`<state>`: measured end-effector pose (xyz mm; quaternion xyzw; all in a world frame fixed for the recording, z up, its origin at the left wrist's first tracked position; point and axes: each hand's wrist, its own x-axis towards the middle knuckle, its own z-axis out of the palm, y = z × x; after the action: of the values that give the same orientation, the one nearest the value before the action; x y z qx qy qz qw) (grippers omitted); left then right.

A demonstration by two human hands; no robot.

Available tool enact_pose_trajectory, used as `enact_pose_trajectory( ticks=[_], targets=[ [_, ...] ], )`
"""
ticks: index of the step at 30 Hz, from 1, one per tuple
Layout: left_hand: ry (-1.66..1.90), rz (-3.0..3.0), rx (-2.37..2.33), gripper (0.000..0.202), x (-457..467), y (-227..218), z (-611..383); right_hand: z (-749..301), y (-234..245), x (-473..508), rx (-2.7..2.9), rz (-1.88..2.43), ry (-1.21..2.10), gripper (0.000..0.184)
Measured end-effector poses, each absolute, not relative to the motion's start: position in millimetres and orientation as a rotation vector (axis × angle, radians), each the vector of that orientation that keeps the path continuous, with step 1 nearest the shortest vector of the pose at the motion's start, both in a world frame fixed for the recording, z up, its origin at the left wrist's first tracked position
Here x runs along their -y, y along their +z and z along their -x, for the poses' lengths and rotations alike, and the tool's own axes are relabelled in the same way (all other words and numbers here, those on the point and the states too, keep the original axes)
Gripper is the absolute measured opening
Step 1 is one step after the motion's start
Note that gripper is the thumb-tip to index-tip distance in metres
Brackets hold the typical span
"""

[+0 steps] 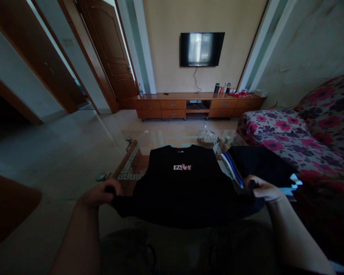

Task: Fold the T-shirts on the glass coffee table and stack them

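Note:
A black T-shirt point(183, 191) with a small white and pink print on its chest lies spread over the glass coffee table point(129, 168), collar at the far side. Its near part is lifted off the table edge and stretched between my hands. My left hand point(101, 193) pinches the cloth at the left side. At the right side, my right hand point(262, 189) grips a bunched bit of the same shirt. Just beyond my right hand sits a stack of folded clothes point(260, 164), dark on top, with blue and white edges showing.
A floral sofa point(286, 126) borders the table on the right. Some crumpled, pale item point(208, 136) is at the table's far right. Farther off are a low wooden cabinet point(172, 105) and a wall television point(202, 49). A brown wooden piece point(11, 206) stands at left.

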<state>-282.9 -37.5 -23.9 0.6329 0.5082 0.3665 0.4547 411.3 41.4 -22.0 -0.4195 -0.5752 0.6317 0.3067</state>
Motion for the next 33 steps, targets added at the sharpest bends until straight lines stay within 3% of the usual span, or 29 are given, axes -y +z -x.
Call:
enact_pose_trajectory(
  ticks=[4,8,13,19,27,33],
  targets=[
    [0.819,-1.237,-1.265,0.042,32.3,-12.8,257.0,-391.6,-22.2,-52.0,1.335,1.223,1.778,0.038],
    [0.809,-0.987,-1.294,0.047,15.2,-15.3,229.0,-370.4,-34.4,-67.8,1.134,1.313,1.72,0.028],
    [1.004,-1.006,-1.466,0.059,-12.9,-55.1,225.3,-367.1,-68.4,-92.7,1.141,1.395,1.463,0.019],
    [1.05,-1.158,-1.714,0.069,-39.5,-107.4,235.8,-370.0,-100.4,-115.6,1.261,1.564,1.266,0.026],
    [0.914,-1.152,-1.852,0.054,-45.9,-113.3,234.1,-363.1,-106.4,-123.4,1.58,1.997,0.874,0.031],
    [0.577,-1.059,-1.818,0.048,-24.3,-100.2,228.2,-368.3,-95.2,-112.8,1.501,2.057,1.168,0.034]
  ],
)
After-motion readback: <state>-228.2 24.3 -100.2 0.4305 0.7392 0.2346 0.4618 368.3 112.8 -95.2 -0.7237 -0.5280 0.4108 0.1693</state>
